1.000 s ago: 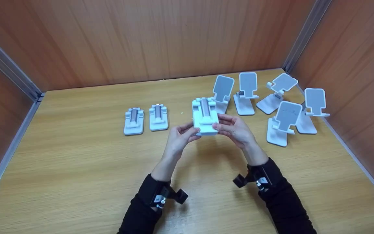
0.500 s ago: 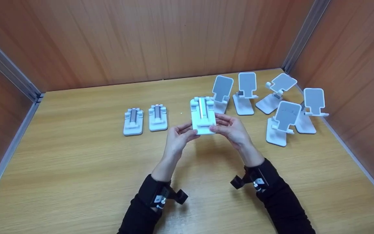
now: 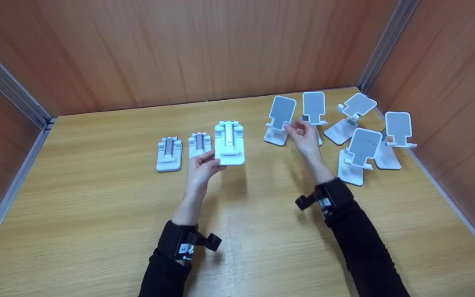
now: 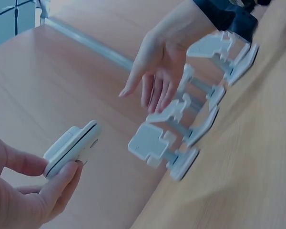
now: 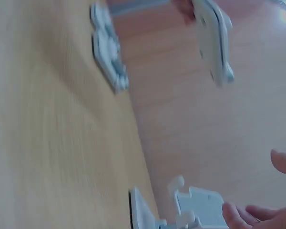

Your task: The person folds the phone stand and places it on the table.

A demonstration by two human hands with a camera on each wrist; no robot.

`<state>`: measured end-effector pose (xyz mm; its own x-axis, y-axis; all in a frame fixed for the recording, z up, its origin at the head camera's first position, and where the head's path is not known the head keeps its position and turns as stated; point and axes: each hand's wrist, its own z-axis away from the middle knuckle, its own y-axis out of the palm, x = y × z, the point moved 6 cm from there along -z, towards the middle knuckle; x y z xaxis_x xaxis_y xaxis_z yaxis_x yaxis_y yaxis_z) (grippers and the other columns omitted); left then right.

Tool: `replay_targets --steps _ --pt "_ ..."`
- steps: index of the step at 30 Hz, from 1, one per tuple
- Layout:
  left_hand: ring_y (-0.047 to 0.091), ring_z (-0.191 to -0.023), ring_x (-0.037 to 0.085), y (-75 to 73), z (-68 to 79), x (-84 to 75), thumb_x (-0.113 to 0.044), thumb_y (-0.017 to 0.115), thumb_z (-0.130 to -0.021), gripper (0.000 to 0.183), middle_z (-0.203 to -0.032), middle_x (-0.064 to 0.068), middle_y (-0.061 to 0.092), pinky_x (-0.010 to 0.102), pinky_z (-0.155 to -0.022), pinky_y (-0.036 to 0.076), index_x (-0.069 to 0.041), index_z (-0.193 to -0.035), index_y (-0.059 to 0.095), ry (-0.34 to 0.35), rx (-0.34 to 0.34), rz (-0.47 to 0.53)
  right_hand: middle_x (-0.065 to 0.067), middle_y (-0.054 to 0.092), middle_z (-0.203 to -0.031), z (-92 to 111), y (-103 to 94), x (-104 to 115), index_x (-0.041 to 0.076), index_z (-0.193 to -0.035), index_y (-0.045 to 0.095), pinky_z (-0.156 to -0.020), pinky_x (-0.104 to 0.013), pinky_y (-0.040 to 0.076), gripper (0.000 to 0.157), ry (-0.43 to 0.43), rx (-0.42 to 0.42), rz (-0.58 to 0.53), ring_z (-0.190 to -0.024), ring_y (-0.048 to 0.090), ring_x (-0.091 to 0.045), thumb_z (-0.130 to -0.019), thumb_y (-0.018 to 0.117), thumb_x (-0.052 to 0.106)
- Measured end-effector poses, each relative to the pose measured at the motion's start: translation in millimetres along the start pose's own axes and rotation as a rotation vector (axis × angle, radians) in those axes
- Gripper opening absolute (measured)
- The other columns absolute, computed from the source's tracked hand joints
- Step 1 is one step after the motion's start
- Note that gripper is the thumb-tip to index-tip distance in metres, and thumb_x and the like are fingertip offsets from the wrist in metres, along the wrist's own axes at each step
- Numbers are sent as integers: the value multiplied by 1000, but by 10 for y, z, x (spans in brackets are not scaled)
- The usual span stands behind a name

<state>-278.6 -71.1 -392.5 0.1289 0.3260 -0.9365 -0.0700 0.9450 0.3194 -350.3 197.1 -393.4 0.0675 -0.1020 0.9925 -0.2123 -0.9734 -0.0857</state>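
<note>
A folded white phone stand (image 3: 230, 145) is pinched by its lower left corner between the thumb and fingers of my left hand (image 3: 200, 173). It hangs above the table, its grey hinge strip facing the head camera. In the left wrist view the folded stand (image 4: 71, 145) appears edge-on. My right hand (image 3: 306, 138) holds nothing; in the left wrist view the right hand (image 4: 164, 71) has thumb and fingers spread loosely. It hovers beside the leftmost unfolded phone stand (image 3: 283, 111) and overlaps the base of another unfolded stand (image 3: 314, 106) behind it.
Two folded phone stands lie on the table: a left one (image 3: 169, 154) and another (image 3: 199, 144) partly hidden by my left hand. Further unfolded stands (image 3: 364, 146) stand at the right. Wooden panels (image 3: 204, 49) wall the table's back and sides.
Both hands held the folded phone stand before. The right hand has let go and moved right and back toward the unfolded stands; the left hand has carried the folded one left.
</note>
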Motion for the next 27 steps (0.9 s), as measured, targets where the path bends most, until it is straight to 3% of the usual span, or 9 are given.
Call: replay_targets --steps 4,8,11,13,15,18,20,23,27 --pt "56 -96 28 -234 -86 -44 15 39 -83 42 -120 29 46 26 -78 51 14 -125 36 -45 -60 -45 -20 47 -121 -251 -38 7 -8 -125 38 -95 -24 38 64 -16 -52 200 -110 47 -24 -80 65 28" --pt "53 -101 28 -476 -180 -145 14 36 -85 42 -123 26 45 28 -84 49 11 -127 36 -60 -110 -127 -20 40 -130 -528 -4 -102 -6 -133 28 -100 -30 33 68 132 -35 350 -119 39 -27 -84 60 29" --pt "55 -95 25 -673 -249 -246 13 33 -85 42 -122 26 46 32 -87 47 11 -127 37 -42 -163 -208 -17 47 -122 -1043 -69 -639 -3 -128 35 -87 -21 43 75 170 -56 324 -109 47 -21 -76 68 38" --pt "57 -91 23 -894 -412 -214 13 33 -85 41 -120 26 48 32 -85 48 12 -126 38 -24 -177 -203 -16 48 -122 -1208 -87 -826 -2 -128 37 -84 -19 44 76 218 -61 291 -108 48 -19 -73 69 40" --pt "57 -92 23 -1030 -449 -266 13 32 -84 42 -119 26 48 32 -84 48 13 -125 38 -33 -222 -229 -15 48 -122 -1196 -64 -822 -2 -128 38 -81 -17 44 71 266 -82 257 -107 49 -18 -76 68 36" --pt "56 -93 19 -1293 -565 -277 12 30 -82 44 -120 23 49 27 -83 49 11 -126 39 -74 -278 -257 -14 51 -120 -793 35 -378 -2 -127 41 -86 -19 43 50 352 -96 200 -107 50 -19 -85 59 17" --pt "53 -98 19 -1359 -503 -382 12 28 -82 47 -123 21 47 27 -86 47 11 -128 37 -128 -342 -314 -15 55 -113 -674 69 -246 -4 -122 47 -81 -20 46 38 364 -119 150 -100 54 -19 -87 56 9" --pt "54 -99 18 -1625 -629 -348 15 28 -79 50 -122 18 49 25 -85 47 8 -127 40 -154 -361 -286 -12 60 -98 -738 59 -340 -4 -113 53 -74 -21 49 30 339 -149 70 -83 58 -15 -85 58 4" --pt "46 -113 21 -1747 -567 -417 13 25 -84 48 -129 18 43 25 -91 42 5 -130 36 -204 -390 -320 -9 57 -86 -685 52 -333 -7 -105 54 -69 -24 50 22 334 -172 -9 -69 56 -13 -84 54 -2"
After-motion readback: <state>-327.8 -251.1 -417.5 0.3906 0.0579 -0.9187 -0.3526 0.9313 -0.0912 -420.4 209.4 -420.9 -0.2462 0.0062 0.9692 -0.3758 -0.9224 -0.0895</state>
